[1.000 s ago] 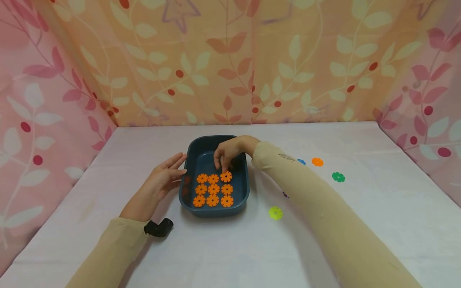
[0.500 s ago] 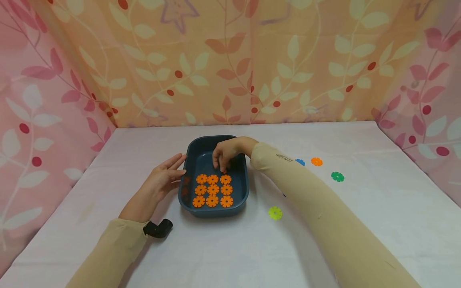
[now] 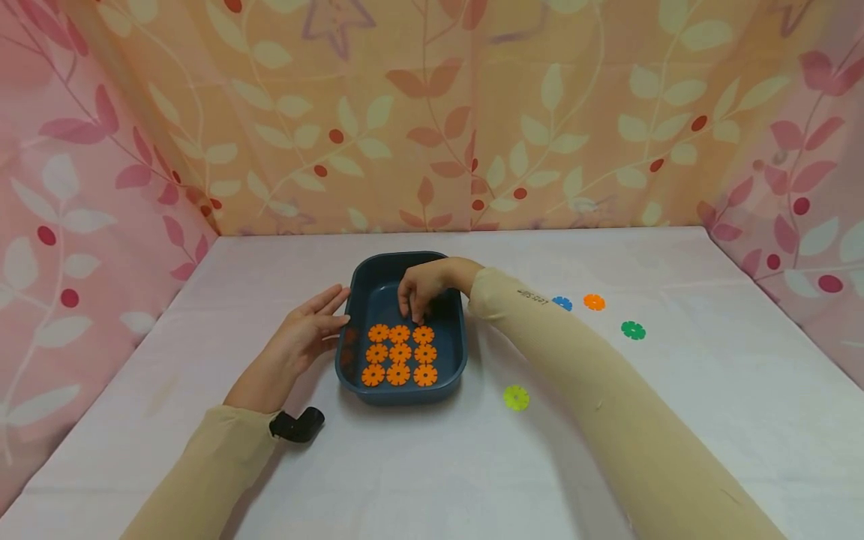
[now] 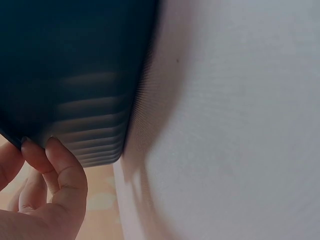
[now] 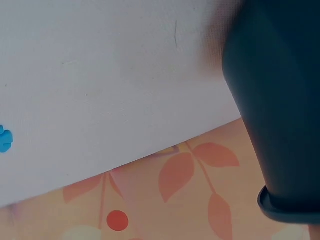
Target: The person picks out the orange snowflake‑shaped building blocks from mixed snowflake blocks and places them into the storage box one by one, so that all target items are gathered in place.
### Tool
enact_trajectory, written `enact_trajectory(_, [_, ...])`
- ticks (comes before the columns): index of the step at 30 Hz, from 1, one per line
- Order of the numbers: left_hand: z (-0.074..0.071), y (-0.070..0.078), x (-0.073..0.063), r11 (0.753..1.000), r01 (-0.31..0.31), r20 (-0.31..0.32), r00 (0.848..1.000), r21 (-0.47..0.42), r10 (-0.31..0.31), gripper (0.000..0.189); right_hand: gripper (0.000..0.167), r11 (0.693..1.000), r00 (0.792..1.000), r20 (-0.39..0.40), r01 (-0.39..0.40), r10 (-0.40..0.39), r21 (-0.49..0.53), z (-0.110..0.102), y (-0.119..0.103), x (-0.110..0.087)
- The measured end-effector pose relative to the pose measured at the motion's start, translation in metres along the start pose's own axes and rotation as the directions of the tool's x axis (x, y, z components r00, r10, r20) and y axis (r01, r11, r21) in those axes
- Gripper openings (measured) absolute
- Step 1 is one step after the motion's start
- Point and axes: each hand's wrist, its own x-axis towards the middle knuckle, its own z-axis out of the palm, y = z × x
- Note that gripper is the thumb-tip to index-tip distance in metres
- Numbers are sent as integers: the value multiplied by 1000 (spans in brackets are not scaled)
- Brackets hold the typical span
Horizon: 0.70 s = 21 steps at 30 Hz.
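Observation:
Several orange notched discs (image 3: pixel 400 352) lie flat in a dark blue basin (image 3: pixel 405 396), in three rows. My right hand (image 3: pixel 425 289) reaches over the basin's right wall, fingers bent downward. A fingertip touches or nearly touches the far edge of the top right disc (image 3: pixel 423 335); no grip shows. My left hand (image 3: pixel 307 330) is at the basin's left side, its fingertips against the wall near the rim. In the left wrist view, loosely bent fingers (image 4: pixel 67 167) touch the basin's outer wall (image 4: pixel 92 100). The right wrist view shows the basin's outside (image 5: pixel 285 100) but hides the right hand's fingertips.
Right of the basin lie a yellow-green disc (image 3: pixel 517 398), a green disc (image 3: pixel 633 331), an orange disc (image 3: pixel 595 302) and a blue disc (image 3: pixel 562 304), partly behind the right sleeve. A white cloth covers the table (image 3: pixel 418 472), with patterned curtains (image 3: pixel 432 112) around it.
The top right orange disc has settled slightly nearer the row below and lies flatter. My right fingertips have shifted little; the left hand stays against the basin.

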Motion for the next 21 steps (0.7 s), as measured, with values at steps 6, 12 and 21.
enact_trajectory(6, [2, -1, 1, 1000, 1, -8, 1000, 1, -1, 68, 10, 990, 982, -146, 127, -117, 63, -1, 2, -9])
enact_trajectory(12, [1, -1, 1, 1000, -2, -9, 1000, -14, 2, 68, 21, 968, 939, -276, 235, -203, 88, -4, -1, -29])
enact_trajectory(21, [-1, -1, 0, 1000, -19, 8, 1000, -15, 19, 69, 21, 952, 889, -422, 264, -177, 157, -5, -2, -78])
